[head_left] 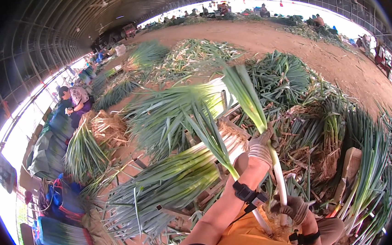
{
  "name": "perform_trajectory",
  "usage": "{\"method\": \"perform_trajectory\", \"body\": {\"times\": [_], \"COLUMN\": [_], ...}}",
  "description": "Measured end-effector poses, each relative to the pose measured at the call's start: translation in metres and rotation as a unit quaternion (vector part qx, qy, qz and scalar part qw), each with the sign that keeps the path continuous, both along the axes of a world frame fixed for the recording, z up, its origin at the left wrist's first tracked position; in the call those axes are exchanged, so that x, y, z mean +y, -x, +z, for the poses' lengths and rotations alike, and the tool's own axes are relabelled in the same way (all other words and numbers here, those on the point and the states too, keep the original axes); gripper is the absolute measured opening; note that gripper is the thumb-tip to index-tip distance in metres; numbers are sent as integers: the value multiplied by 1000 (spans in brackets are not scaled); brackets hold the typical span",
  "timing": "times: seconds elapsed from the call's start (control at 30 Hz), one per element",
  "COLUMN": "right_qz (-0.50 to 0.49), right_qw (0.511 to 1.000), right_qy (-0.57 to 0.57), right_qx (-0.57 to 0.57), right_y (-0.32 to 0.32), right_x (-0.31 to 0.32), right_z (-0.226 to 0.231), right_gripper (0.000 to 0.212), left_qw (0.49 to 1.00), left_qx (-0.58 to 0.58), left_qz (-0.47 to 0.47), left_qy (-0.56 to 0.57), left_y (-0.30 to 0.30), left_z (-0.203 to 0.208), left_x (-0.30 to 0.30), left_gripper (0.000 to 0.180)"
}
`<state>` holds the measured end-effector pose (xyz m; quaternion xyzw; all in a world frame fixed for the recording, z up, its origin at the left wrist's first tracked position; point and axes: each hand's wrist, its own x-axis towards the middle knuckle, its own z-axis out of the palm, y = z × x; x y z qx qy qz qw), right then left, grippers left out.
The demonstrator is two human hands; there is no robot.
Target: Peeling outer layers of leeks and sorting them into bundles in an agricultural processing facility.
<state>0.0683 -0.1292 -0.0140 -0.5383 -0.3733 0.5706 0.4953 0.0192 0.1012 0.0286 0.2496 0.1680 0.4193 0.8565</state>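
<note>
Near the centre-right, the gloved left hand (261, 147) is gripping 1 green onion (278, 175) where leaves are meeting white shaft; the gloved right hand (296, 209) is closing round its lower end, above an orange apron (238, 242). Ideally, the left should be steadying while the right is pressing lightly, avoiding snapping.

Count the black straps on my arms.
2: one black strap is up the arm from the left hand, the second strap near the right hand. Both show plainly.
</note>
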Motion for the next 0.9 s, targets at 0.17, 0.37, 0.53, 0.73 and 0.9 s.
{"method": "perform_trajectory", "body": {"times": [0.17, 0.37, 0.53, 0.73, 0.9], "right_qz": [-118, -164, -142, -271, -271], "right_qw": [991, 919, 952, 918, 901], "right_qy": [-39, -50, -14, -133, -122], "right_qx": [-56, -354, -272, -256, -318], "right_y": [1, 23, 14, 19, 10], "right_x": [-4, -7, -16, -21, -34], "right_z": [-9, 5, -29, -29, -30], "right_gripper": [36, 32, 31, 32, 33], "left_qw": [976, 991, 993, 993, 988], "left_qx": [-159, 91, 66, 89, 21], "left_qz": [-149, -61, -52, -71, -144], "left_qy": [-8, -78, -87, 27, -49], "left_y": [10, 16, 34, 11, 3], "left_z": [38, 7, -20, -3, 15], "left_x": [-15, -16, -9, 21, -12], "left_gripper": [26, 27, 23, 20, 22]}}
